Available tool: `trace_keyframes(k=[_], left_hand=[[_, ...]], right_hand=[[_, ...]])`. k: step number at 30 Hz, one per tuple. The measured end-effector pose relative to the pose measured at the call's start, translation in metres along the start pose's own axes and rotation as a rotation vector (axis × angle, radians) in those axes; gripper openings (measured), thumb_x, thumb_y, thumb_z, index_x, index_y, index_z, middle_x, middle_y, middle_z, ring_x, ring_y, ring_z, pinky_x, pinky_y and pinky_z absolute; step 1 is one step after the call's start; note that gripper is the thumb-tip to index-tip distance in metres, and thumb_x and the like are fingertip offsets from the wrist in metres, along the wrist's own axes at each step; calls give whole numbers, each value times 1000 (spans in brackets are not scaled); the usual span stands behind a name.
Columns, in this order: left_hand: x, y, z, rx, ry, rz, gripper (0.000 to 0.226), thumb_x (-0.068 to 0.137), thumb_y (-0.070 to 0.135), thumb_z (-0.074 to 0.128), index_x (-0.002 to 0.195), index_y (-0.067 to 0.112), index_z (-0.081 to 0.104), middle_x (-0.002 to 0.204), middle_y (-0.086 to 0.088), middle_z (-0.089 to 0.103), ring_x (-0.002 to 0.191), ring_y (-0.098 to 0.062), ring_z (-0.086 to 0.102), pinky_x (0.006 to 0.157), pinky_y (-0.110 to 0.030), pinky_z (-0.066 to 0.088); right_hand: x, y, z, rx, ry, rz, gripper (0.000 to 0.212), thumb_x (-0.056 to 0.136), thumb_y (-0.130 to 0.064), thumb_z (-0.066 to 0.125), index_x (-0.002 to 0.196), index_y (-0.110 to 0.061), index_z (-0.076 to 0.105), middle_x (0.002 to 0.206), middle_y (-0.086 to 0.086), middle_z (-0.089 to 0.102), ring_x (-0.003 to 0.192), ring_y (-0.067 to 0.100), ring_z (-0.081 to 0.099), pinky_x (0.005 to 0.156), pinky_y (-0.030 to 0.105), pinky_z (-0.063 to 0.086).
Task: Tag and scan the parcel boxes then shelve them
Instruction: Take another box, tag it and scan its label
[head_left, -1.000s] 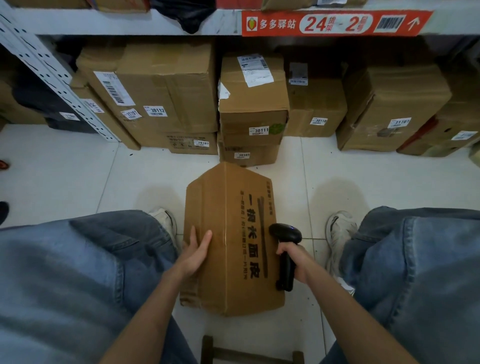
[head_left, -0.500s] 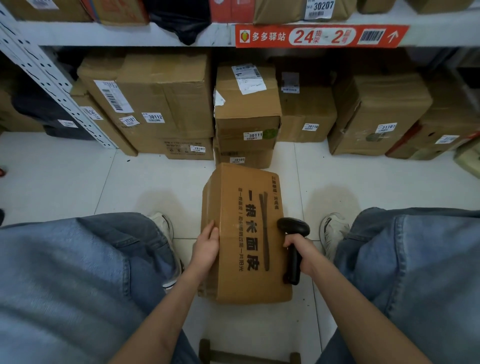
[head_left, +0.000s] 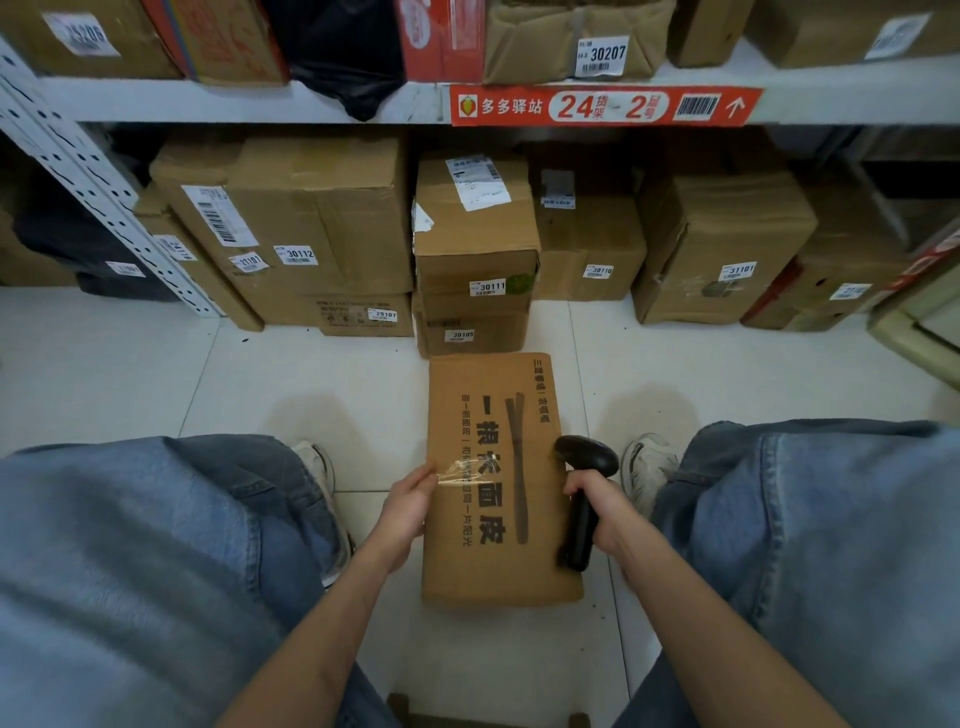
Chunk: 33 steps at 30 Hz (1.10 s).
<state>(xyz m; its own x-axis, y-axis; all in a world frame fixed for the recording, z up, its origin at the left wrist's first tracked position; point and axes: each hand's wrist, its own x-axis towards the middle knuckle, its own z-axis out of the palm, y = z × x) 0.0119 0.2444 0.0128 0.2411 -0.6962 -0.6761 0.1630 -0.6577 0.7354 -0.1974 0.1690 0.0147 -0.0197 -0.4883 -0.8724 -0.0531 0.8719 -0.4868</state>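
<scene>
1. Lying flat on the white tiled floor (head_left: 260, 395), between two denim-clad knees: parcel box (head_left: 498, 478), brown cardboard. Showing black printed characters on its upper face; far end stopping just short of the boxes stacked under the shelf.
2. Gripping the left edge of the parcel box: left hand (head_left: 408, 512), fingers curling over the side, thumb lying on top against a crinkled strip of clear tape (head_left: 457, 475). Cannot tell whether it is pinching the tape itself.
3. Closing firmly round the handle of a black scanner (head_left: 586, 456): right hand (head_left: 605, 512). Holding the scanner over the right edge of the parcel box, head pointing away towards the shelving.
4. Standing on the floor beneath the shelf: a row of cardboard boxes bearing white number tags, among them the box tagged 30111 (head_left: 475, 244), sitting on top of the box tagged 30105 (head_left: 470, 335).
5. Running along the shelf's front edge: red label strip (head_left: 605, 105), showing a barcode and an arrow.
6. Sitting on the shelf above: box tagged 30207 (head_left: 571, 41).
7. Flanking the parcel box: pale shoes, left (head_left: 317, 462) and right (head_left: 647, 467).
</scene>
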Motion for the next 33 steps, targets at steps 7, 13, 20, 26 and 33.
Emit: trace_keyframes(k=[7,13,20,26,33], left_hand=[[-9,-3,4,196,3,87,32,101,23,41,133,27,41,124,9,51,105,-13,52,90,-30,43],[-16,1,9,275,-42,143,40,99,14,43,136,28,36,122,13,48,113,-10,48,92,-25,39],[-16,-6,11,307,-108,90,61,99,24,47,151,23,17,153,5,28,139,-17,32,114,-34,28],[-12,-6,13,642,-139,177,59,98,21,45,149,22,16,147,3,33,136,-21,37,110,-30,31],[-1,-12,8,1017,-94,198,70,93,31,47,150,17,10,158,-9,13,142,-24,26,115,-42,28]], right_hand=[[-4,4,2,-4,37,-11,40,72,-3,55,111,-2,58,96,15,58,93,31,55,76,39,46],[4,6,-1,-6,42,-13,51,66,-7,57,116,-3,57,112,20,59,107,36,55,90,45,47],[6,1,-4,20,60,-34,44,67,-8,57,111,-6,57,107,17,57,109,35,53,94,47,45],[12,4,-3,-3,49,-28,43,66,-9,59,109,-7,57,107,16,56,105,33,54,95,47,45],[10,1,-3,46,24,-13,29,70,-6,56,99,-8,54,91,13,53,88,28,52,72,37,44]])
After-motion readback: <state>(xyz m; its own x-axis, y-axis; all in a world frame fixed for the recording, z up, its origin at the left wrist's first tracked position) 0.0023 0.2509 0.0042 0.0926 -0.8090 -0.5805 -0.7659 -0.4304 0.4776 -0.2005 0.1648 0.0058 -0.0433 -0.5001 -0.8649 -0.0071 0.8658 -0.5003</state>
